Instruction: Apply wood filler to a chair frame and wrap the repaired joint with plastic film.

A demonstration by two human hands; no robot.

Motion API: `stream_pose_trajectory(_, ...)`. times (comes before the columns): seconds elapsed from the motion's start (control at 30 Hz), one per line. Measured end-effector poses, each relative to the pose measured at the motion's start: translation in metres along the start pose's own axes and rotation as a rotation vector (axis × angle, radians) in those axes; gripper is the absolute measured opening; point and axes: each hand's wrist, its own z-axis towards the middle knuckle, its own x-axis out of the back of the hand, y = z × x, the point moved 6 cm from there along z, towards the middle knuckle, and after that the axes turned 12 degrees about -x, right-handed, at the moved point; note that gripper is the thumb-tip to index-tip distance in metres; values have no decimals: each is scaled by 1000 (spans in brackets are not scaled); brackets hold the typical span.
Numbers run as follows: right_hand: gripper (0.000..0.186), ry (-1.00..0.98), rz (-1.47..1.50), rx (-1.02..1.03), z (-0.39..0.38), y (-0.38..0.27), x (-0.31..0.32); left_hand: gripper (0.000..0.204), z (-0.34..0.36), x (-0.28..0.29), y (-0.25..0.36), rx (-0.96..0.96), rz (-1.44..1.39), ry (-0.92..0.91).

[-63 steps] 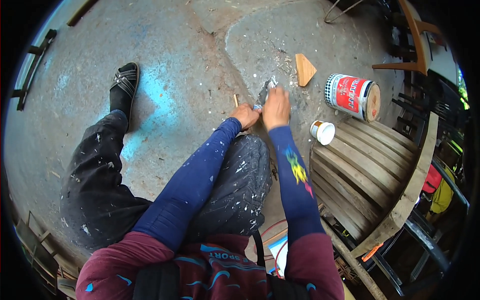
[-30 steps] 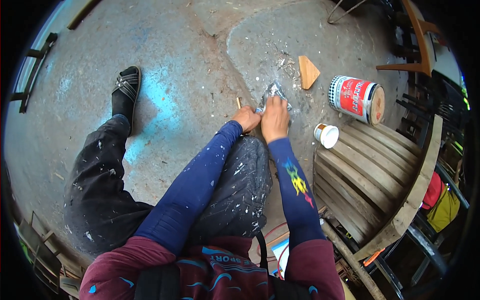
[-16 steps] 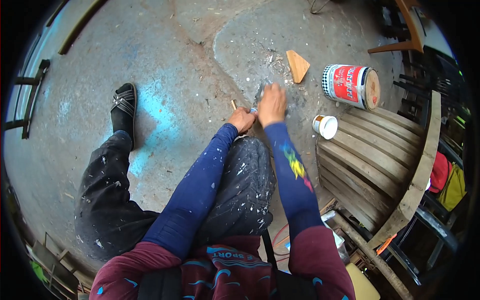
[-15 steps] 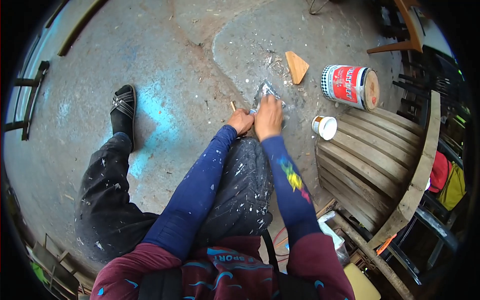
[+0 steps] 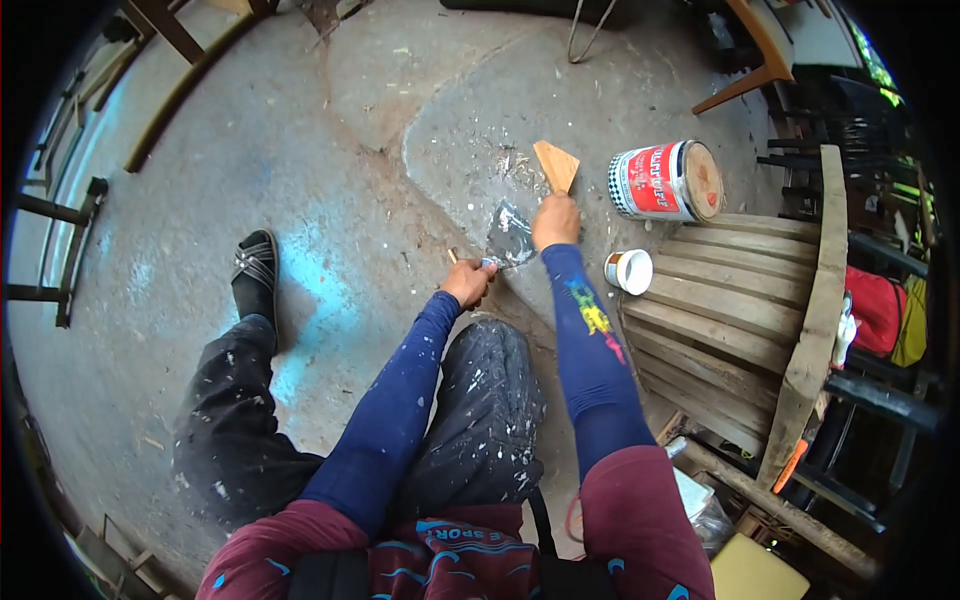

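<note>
My left hand (image 5: 467, 283) is closed around a slim tool with a light wooden handle (image 5: 452, 256). A small whitish part shows by the thumb; the rest is hidden by the fingers. Touching that hand is a dark, flat, roughly diamond-shaped plate (image 5: 511, 236) smeared with white. My right hand (image 5: 555, 221), beyond and to the right of the plate, has its fingers closed at the near tip of a flat, angular wooden block (image 5: 557, 165). Right of it are a large red-and-white can (image 5: 650, 180) lying on its side and a small white tub (image 5: 632, 271) with its mouth showing.
A slatted wooden piece (image 5: 730, 290) lies at the right. Dark chair frames (image 5: 880, 400) crowd the right edge. Shavings (image 5: 515, 165) and blue paint (image 5: 310, 270) mark the concrete floor. Wooden furniture legs (image 5: 190, 95) stand at the far left.
My right hand has left the dark plate and moved away from me to the wooden block. The left hand stays beside the plate. The whole view has shifted with my head.
</note>
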Motion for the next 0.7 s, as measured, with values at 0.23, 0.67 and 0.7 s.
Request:
stream_pose_trajectory(0.23,29,-146,804,-252,-58,71,79,28,-36,84,54,-395,4,216)
stream_pose_trajectory(0.67,75,-1172,2721,963,-47,-19,219,65,-254,-25,253,-452,815,17)
stream_pose_trajectory(0.7,75,-1203,2735,968,-64,-25,221,62,-256,-25,246,-328,680,-12)
